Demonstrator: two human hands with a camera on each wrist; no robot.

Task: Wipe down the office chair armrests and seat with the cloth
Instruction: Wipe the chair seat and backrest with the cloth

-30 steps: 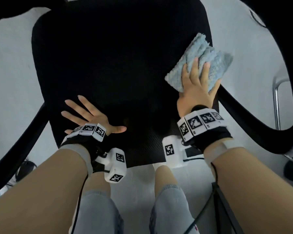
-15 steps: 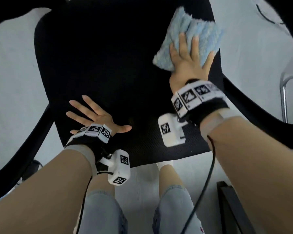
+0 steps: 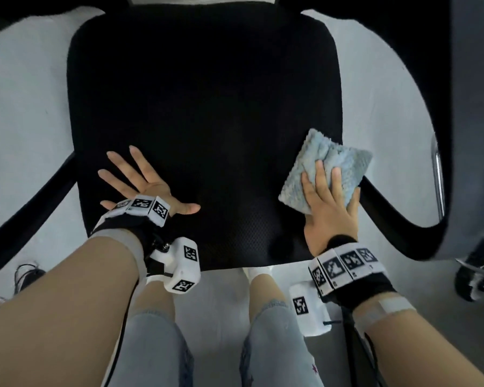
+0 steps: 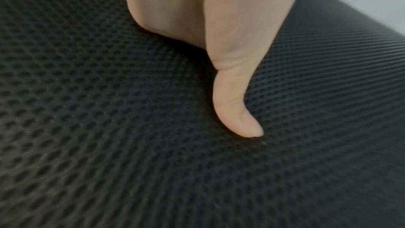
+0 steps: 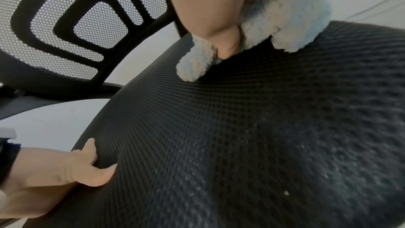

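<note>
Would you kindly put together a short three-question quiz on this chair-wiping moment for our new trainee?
1. True or false: the left hand lies flat, fingers spread, on the mesh seat.
2. Which hand presses the blue cloth? A) left B) right C) both
3. Fill in: the cloth sits at the seat's front ____ edge, beside the right armrest.

Key: 1 true; 2 B, the right hand; 3 right.
</note>
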